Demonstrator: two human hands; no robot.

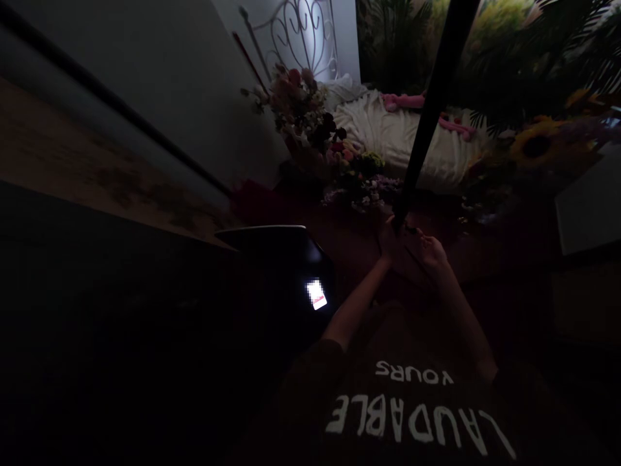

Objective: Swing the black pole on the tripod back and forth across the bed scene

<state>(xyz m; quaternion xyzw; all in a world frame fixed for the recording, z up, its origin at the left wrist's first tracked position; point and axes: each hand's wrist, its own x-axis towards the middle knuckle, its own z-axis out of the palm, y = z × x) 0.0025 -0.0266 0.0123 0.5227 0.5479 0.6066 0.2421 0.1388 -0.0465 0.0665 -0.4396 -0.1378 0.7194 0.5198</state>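
A dark pole (434, 107) slants from the top edge down to the middle of the head view. My left hand (389, 238) is wrapped round its lower end. Just to the right, my right hand (431, 251) is closed at a small dark part beside the pole, its fingers pinched together. What that part is, I cannot make out in the dim light. Both forearms reach forward from my dark shirt (412, 336), which has white lettering.
Flowers (303, 103) stand before a metal headboard (303, 32) and a white-draped bed (388, 129) with pink plush pieces. Sunflowers (536, 144) are at the right. A dark object with a pale edge (286, 243) and a lit screen (316, 294) lie left of my arms.
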